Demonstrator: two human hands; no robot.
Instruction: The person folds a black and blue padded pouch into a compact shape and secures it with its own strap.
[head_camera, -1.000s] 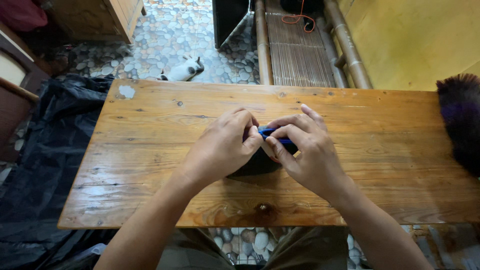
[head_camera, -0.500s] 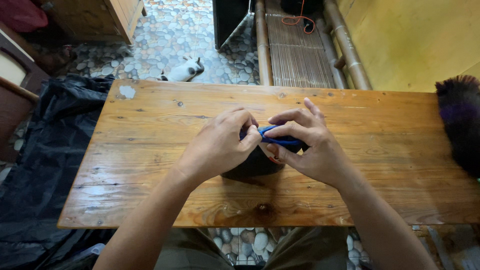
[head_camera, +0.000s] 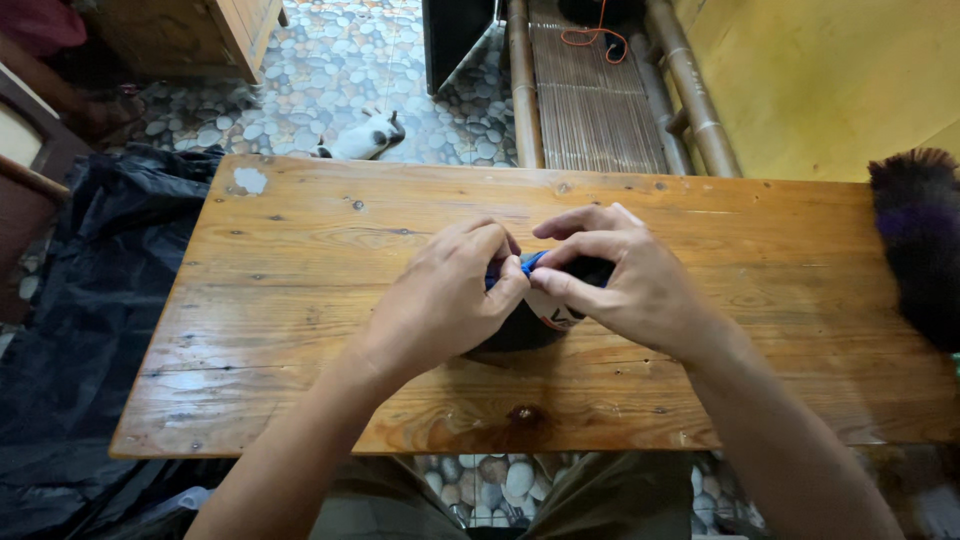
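My left hand (head_camera: 450, 295) and my right hand (head_camera: 625, 280) meet over the middle of a wooden table (head_camera: 300, 260). Both pinch a small blue object (head_camera: 527, 265) between thumb and fingers; most of it is hidden by the fingers. Under the hands lies a dark rounded object (head_camera: 525, 325) with a pale patch showing on its right side. I cannot tell what the dark object is.
A dark furry feather duster (head_camera: 920, 240) lies at the table's right edge. Black plastic sheeting (head_camera: 70, 330) covers the floor on the left. Beyond the table are a pebble floor, a small white animal (head_camera: 365, 135) and a bamboo bench (head_camera: 595, 90).
The hands have closed in on each other, so less of the blue object shows. The right hand's fingers have shifted slightly left. The dark object has stayed in place.
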